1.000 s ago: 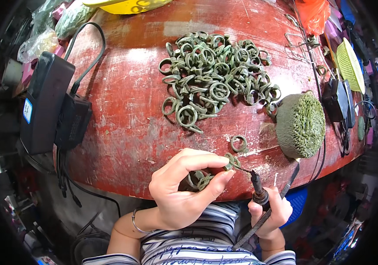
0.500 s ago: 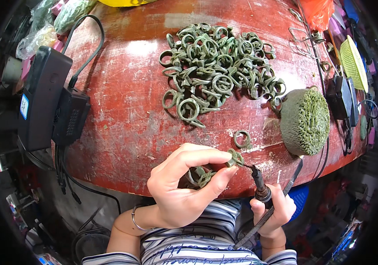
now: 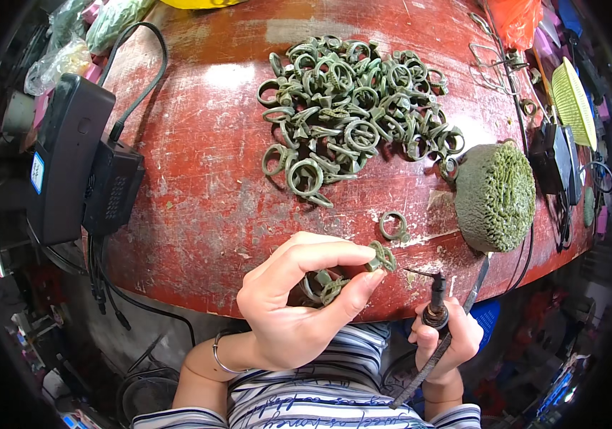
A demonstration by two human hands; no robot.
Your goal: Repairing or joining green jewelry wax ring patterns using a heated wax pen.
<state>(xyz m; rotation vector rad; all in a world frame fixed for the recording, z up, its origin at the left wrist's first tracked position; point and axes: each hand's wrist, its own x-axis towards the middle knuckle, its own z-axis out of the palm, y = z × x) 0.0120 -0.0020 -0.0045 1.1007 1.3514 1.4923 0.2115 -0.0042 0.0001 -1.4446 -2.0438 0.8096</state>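
Note:
My left hand [image 3: 292,300] pinches a small green ring [image 3: 382,257] between thumb and forefinger, just above the table's near edge. Under the curled fingers lie more green rings [image 3: 326,287], partly hidden by the hand. My right hand [image 3: 451,334] is closed around a dark wax pen [image 3: 435,304], whose thin bent tip points left and stays apart from the ring. The same hand also holds a long narrow tool [image 3: 424,372] with a grey blade-like end, slanting through the grip. Beyond my hands a single green ring [image 3: 392,226] rests on the table.
A large heap of green rings [image 3: 349,107] covers the far middle of the red table [image 3: 199,207]. To the right stands a green, rough-faced round block [image 3: 495,196]. Black power boxes [image 3: 70,161] with cables sit at the left, another black adapter [image 3: 550,157] at the right.
My right hand has drawn the wax pen's tip back to the right, off the ring, and turned the pen more upright. The left hand has barely moved.

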